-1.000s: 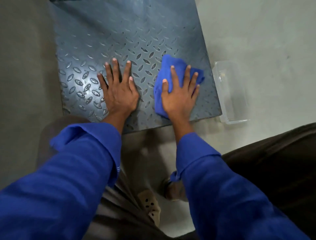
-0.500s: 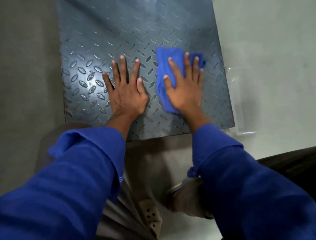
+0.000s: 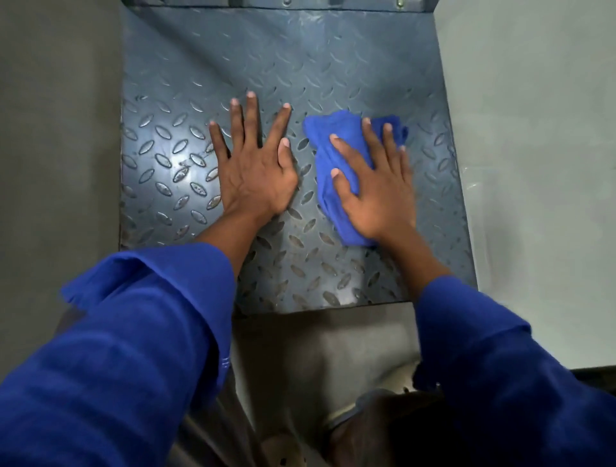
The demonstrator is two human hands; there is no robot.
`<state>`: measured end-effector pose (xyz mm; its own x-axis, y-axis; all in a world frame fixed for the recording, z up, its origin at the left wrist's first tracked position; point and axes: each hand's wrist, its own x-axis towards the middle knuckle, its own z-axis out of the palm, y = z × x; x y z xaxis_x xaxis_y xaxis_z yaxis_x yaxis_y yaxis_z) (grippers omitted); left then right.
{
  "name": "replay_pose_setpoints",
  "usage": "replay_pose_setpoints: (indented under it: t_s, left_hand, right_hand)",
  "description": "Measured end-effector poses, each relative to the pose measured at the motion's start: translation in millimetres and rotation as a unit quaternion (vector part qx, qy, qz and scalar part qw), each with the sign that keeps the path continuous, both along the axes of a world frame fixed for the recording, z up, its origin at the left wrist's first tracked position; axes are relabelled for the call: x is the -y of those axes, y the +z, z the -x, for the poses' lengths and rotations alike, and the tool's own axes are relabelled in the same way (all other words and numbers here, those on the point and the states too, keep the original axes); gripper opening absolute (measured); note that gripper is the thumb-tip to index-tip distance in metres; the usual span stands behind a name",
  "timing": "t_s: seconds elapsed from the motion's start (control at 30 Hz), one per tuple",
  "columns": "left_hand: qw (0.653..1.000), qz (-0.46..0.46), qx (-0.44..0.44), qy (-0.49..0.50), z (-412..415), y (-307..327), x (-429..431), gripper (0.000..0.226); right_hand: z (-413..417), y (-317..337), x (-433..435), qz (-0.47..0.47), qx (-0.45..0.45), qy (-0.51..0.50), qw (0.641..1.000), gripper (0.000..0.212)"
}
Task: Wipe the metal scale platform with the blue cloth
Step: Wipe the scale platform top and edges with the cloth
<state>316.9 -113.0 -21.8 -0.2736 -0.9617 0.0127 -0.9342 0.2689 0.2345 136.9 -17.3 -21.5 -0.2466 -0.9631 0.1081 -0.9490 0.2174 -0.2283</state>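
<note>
The metal scale platform is a dark grey tread plate lying on the floor, filling the upper middle of the head view. My left hand rests flat on it with fingers spread, holding nothing. Just to its right, my right hand presses flat on the crumpled blue cloth, which lies on the plate's right half. The cloth sticks out beyond the fingertips and under the wrist side of the palm. Both forearms are in blue sleeves.
Grey floor surrounds the plate on the left and right. A clear plastic container sits just off the plate's right edge, faint and blurred. A raised metal bar runs along the plate's far edge. My knees and a shoe are below.
My right hand has slid the blue cloth away from the plate's near edge towards its middle. My left hand has stayed flat on the plate. The view has shifted forward over the platform.
</note>
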Motion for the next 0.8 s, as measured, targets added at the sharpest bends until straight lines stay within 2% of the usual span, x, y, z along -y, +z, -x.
replay_pose_setpoints:
  t_s: [0.07, 0.2, 0.23, 0.3, 0.37, 0.4, 0.43, 0.53, 0.57, 0.67, 0.7, 0.73, 0.8]
  left_hand:
    - [1.000, -0.003, 0.002, -0.003, 5, 0, 9, 0.060]
    - [1.000, -0.004, 0.001, 0.000, 10, -2, 19, 0.060]
    - [1.000, -0.006, 0.002, -0.002, 11, -2, 20, 0.061]
    - [1.000, -0.014, 0.008, -0.005, 10, -1, 19, 0.062]
    - [1.000, -0.020, 0.009, -0.007, 11, 0, 20, 0.063]
    - [1.000, -0.021, 0.009, -0.006, 11, 0, 20, 0.063]
    - [1.000, -0.019, 0.009, -0.005, 11, 1, 21, 0.062]
    - [1.000, -0.015, 0.000, 0.001, 11, 1, 22, 0.061]
    - [1.000, -0.013, -0.004, 0.002, 12, 1, 22, 0.062]
    - [1.000, -0.016, -0.010, 0.004, 13, 1, 22, 0.063]
    - [1.000, -0.018, -0.011, 0.008, 13, 0, 23, 0.064]
    - [1.000, -0.020, -0.011, 0.014, 13, 0, 24, 0.065]
    - [0.999, -0.026, -0.010, 0.025, 14, 1, 28, 0.066]
  right_hand:
    - [17, -1, 11, 0.013, 0.000, 0.028, 1.000, 0.057]
    - [10, 5, 47, -0.001, 0.016, -0.142, 0.990, 0.060]
    - [-1, 6, 56, -0.016, 0.014, -0.155, 0.988, 0.061]
    - [-17, 5, 65, -0.028, 0.000, -0.062, 0.998, 0.060]
    - [-8, 0, 68, -0.004, -0.025, 0.076, 0.997, 0.058]
    - [4, -1, 72, 0.015, -0.035, 0.101, 0.994, 0.057]
    - [17, -1, 78, 0.027, -0.037, 0.085, 0.995, 0.058]
    - [26, 5, 100, -0.003, 0.009, -0.079, 0.997, 0.063]
    - [22, 4, 105, -0.013, 0.005, -0.078, 0.997, 0.064]
    - [21, 3, 104, -0.020, -0.045, 0.112, 0.993, 0.063]
    - [29, 4, 103, -0.019, -0.039, 0.138, 0.990, 0.064]
    - [38, 5, 105, -0.022, -0.022, 0.116, 0.993, 0.065]
    - [43, 9, 111, -0.037, 0.023, -0.022, 0.999, 0.067]
